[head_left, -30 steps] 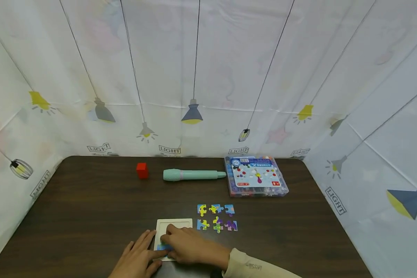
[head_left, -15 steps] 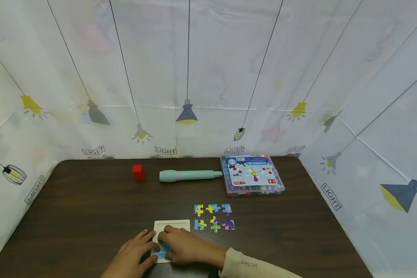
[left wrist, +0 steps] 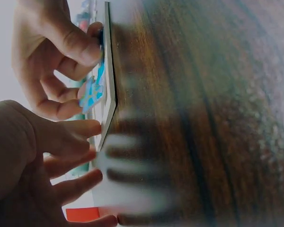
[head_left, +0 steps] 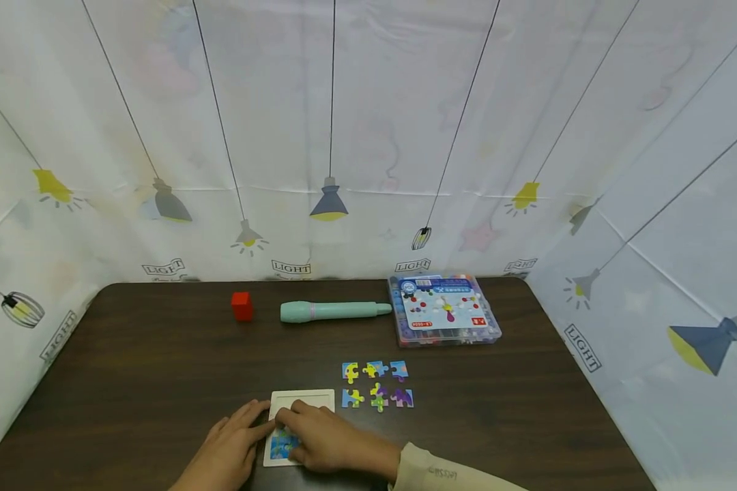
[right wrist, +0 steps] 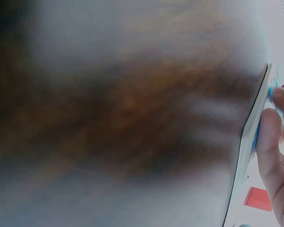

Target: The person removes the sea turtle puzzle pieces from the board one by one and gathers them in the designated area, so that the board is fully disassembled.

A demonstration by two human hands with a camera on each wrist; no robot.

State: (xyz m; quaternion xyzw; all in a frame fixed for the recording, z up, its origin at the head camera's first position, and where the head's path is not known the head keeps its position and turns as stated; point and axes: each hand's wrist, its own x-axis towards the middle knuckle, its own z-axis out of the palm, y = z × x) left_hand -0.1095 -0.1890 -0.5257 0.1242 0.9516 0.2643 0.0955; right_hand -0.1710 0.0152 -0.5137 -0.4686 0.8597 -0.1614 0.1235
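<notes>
Past puzzle pcs: tube, box

Hands at tilted blue piece

Mid-frame, L to R near back edge of table: cube, wand, box. Loose puzzle pcs lie lower ctr; tray sits just L.

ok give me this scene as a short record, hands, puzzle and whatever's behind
left hand: at left edge of puzzle frame
right hand: holds tilted puzzle piece over frame
in frame: blue pieces, partly hidden by right hand
loose pieces: six, two rows of three, right of frame
behind, left to right: red cube, mint-green stick, labelled clear box
</notes>
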